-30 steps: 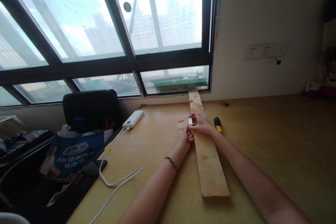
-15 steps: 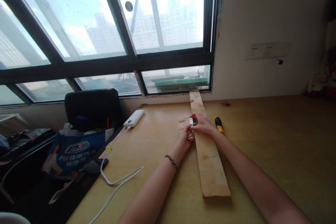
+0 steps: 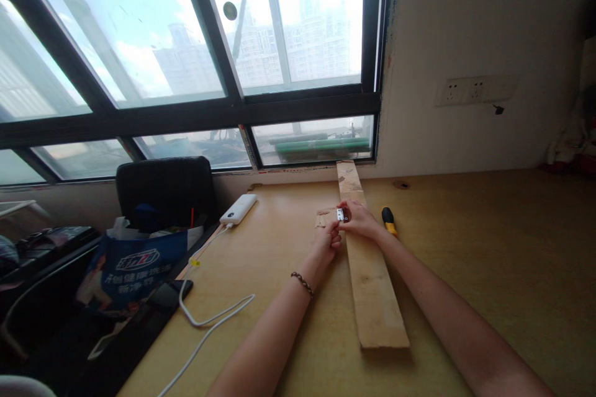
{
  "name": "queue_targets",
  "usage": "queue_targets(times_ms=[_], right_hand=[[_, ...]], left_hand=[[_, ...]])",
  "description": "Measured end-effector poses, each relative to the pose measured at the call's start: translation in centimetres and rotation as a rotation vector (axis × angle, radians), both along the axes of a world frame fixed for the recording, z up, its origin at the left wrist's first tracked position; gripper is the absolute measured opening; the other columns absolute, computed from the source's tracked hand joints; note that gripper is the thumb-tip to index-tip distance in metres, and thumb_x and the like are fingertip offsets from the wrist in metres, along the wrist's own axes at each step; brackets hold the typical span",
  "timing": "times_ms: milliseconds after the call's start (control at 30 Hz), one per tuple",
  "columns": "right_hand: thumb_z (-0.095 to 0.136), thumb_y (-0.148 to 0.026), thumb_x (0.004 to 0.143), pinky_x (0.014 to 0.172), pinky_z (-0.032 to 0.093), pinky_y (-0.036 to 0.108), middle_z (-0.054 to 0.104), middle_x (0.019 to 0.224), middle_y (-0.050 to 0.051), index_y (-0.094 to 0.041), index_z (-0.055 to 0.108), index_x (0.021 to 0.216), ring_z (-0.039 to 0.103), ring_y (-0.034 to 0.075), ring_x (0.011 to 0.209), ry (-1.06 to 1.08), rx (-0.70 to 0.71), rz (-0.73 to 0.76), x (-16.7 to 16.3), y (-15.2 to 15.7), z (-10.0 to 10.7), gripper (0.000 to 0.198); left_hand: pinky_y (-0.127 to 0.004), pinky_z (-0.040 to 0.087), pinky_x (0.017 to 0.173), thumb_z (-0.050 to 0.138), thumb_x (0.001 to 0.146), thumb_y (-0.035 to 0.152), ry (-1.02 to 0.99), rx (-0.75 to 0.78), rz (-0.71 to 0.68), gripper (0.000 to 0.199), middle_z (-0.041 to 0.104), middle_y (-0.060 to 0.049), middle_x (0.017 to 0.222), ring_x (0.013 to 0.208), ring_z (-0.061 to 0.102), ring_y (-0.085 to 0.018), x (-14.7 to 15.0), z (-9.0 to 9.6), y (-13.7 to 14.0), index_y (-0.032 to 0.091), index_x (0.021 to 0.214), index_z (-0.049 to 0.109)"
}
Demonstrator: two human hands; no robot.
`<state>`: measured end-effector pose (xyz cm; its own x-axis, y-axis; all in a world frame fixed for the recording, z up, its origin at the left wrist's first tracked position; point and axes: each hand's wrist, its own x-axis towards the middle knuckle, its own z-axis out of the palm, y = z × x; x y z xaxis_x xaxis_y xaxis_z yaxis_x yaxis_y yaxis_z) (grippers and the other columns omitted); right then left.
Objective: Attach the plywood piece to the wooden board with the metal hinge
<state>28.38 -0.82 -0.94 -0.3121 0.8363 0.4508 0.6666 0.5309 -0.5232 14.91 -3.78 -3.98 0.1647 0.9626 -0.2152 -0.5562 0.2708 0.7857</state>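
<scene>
A long wooden board [image 3: 375, 298] lies lengthwise on the table, its far end at the window sill. Over it, my right hand [image 3: 357, 219] pinches a small silver metal hinge [image 3: 340, 215] between thumb and fingers. Just below the hinge is my left hand [image 3: 328, 240], its fingers curled and the thumb and forefinger pressed together near the hinge's lower edge. Whatever those fingertips hold is too small to make out. Left of the hinge, a torn piece of brown cardboard [image 3: 325, 218] sits on the tabletop, partly covered by my left hand.
A yellow and black screwdriver [image 3: 388, 221] lies right of the board. On the left are a white power bank [image 3: 238, 209] with a white cable [image 3: 212, 322], and a black chair [image 3: 165, 189] bearing a blue bag [image 3: 133, 270]. A wall socket [image 3: 477, 90] is beyond the table.
My left hand has shifted very slightly left by the hinge. My right hand and the board stay in place; the camera view has moved a touch.
</scene>
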Motion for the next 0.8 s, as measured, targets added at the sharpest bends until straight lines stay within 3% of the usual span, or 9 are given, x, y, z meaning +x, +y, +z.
queue_targets(times_ms=[267,567,800], right_hand=[[0.073,-0.035,0.053,0.083,0.037,0.034,0.060,0.095,0.003,-0.021,0.058,0.086,0.052,0.020,0.091,-0.007,0.006,0.016,-0.03,-0.13,0.28,0.039],[0.073,-0.041,0.053,0.082,0.038,0.033,0.059,0.095,0.004,-0.021,0.059,0.094,0.053,0.020,0.090,-0.012,0.008,0.007,0.05,-0.02,0.12,0.047],[0.074,-0.039,0.052,0.081,0.038,0.032,0.058,0.096,0.005,-0.021,0.059,0.096,0.053,0.019,0.089,-0.014,0.004,0.001,0.01,-0.05,0.09,0.050]], left_hand=[[-0.016,0.008,0.032,0.066,0.058,0.028,0.011,0.011,0.026,0.029,0.027,0.012,0.040,0.030,0.017,0.000,0.04,0.19,-0.13,0.018,0.067,0.040],[-0.016,0.009,0.033,0.066,0.057,0.025,0.018,0.016,0.080,0.028,0.028,0.011,0.040,0.031,0.019,0.000,0.13,0.17,-0.18,0.017,0.065,0.040],[-0.015,0.010,0.033,0.065,0.058,0.024,-0.041,-0.015,0.038,0.025,0.029,0.011,0.040,0.031,0.018,0.000,-0.05,0.18,0.07,0.016,0.066,0.043]])
